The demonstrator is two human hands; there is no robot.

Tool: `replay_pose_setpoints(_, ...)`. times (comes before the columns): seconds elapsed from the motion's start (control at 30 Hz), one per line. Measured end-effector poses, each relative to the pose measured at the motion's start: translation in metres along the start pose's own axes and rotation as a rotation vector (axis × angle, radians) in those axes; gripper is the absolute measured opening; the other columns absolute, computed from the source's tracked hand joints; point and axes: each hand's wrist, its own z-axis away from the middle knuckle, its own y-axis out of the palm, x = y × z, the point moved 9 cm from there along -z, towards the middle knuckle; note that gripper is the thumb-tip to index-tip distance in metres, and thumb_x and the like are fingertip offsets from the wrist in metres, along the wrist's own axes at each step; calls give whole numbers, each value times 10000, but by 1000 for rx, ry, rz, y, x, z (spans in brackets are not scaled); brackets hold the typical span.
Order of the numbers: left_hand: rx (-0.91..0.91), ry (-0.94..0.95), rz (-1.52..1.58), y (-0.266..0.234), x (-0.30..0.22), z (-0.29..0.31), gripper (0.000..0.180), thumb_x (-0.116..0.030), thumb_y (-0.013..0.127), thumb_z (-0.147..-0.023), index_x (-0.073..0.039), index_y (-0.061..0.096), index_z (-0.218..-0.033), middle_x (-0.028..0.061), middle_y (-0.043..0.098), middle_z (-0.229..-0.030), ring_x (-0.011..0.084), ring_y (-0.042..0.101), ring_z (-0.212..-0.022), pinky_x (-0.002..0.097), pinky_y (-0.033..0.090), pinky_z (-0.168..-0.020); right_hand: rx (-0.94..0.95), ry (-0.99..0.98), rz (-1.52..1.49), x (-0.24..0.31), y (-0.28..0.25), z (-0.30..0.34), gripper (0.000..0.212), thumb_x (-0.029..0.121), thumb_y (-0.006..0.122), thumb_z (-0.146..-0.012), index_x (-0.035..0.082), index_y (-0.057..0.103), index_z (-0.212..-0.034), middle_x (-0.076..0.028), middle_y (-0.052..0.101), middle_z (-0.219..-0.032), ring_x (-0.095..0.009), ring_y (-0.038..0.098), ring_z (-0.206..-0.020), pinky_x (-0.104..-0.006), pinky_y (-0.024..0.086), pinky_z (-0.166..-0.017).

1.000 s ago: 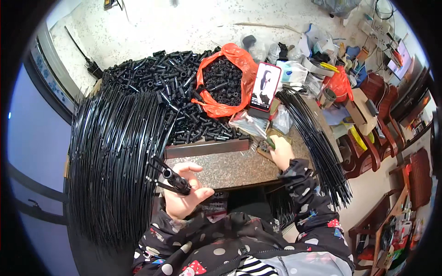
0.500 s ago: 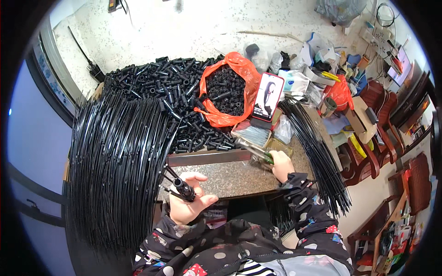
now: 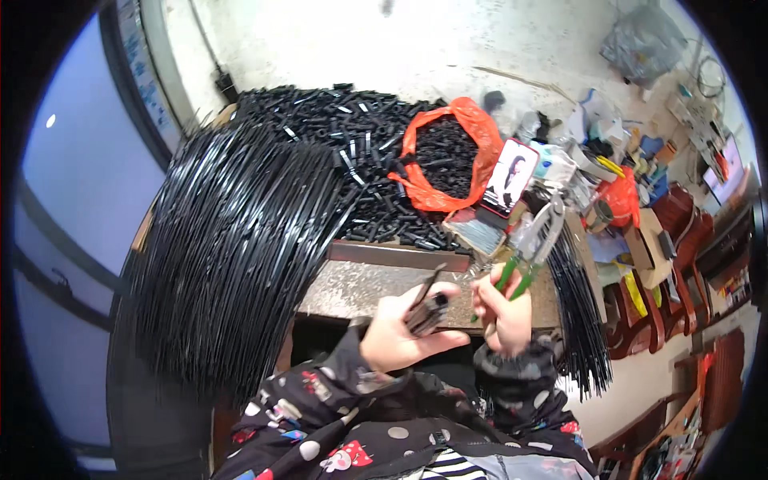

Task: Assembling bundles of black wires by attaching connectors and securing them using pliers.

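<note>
My left hand (image 3: 392, 334) is closed round a black plastic socket (image 3: 430, 314), which is smeared by motion. A thin dark rod (image 3: 430, 280) sticks up from it, and my thumb stretches out to the right. Close by on the right, my right hand (image 3: 504, 314) grips green-handled pliers (image 3: 524, 276). Their silver jaws point up and away, over the right part of the bench. Both hands are above the front edge of the speckled bench top (image 3: 352, 288), with a small gap between them.
Black plastic sockets (image 3: 352, 144) are heaped at the back, beside an orange bag (image 3: 416, 196) of small black parts. Long black rods (image 3: 232, 240) cover the left side; another bundle (image 3: 572, 296) lies right. A phone (image 3: 510, 178) leans behind a tray of thin pins (image 3: 474, 232).
My view has shifted. My right hand has brought the pliers in toward my left hand, their jaws swinging from pointing left to pointing up and right. The socket in my left hand has turned.
</note>
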Motion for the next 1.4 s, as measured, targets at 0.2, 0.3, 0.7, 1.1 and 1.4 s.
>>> replay_pose_setpoints(0.2, -109, 27, 26, 1, -9, 5, 601, -123, 683, -566, 47, 368, -1049, 43, 556, -699, 41, 487, -641, 195, 404, -604, 46, -85, -196, 1, 42, 37, 181, -45, 525, -664, 25, 399, -774, -66, 502, -682, -130, 510, -638, -226, 416, -594)
replay_pose_setpoints(0.3, -112, 35, 37, 0, -9, 11, 630, -140, 683, -567, 61, 348, -1062, 51, 560, -692, 42, 490, -639, 197, 406, -607, 58, -84, -215, 0, 46, 38, 184, -45, 530, -660, 23, 402, -773, -65, 502, -678, -129, 510, -633, -227, 417, -592)
replay_pose_setpoints(0.7, -101, 98, -62, -3, -22, 15, 677, -134, 672, -576, 75, 290, -1094, 67, 567, -666, 65, 521, -616, 194, 407, -611, 131, -257, -26, 17, 58, 44, 182, -73, 507, -667, 7, 392, -783, -69, 497, -684, -130, 513, -655, -231, 418, -600)
replay_pose_setpoints(1.1, 158, 7, 163, -4, -30, 15, 553, -72, 644, -604, 7, 368, -1076, 21, 520, -819, 52, 465, -727, 183, 371, -639, 170, -13, 137, -4, 56, 28, 220, -29, 579, -591, 13, 424, -741, -38, 442, -633, -105, 450, -531, -192, 368, -458)
replay_pose_setpoints(1.4, -124, -18, 202, -52, -18, 12, 746, -188, 751, -408, 33, 391, -1023, -70, 361, -497, 13, 328, -434, 150, 259, -404, 767, 581, 566, -48, 37, 96, 241, 106, 396, -783, -18, 424, -987, -16, 512, -652, -54, 469, -506, -167, 374, -452)
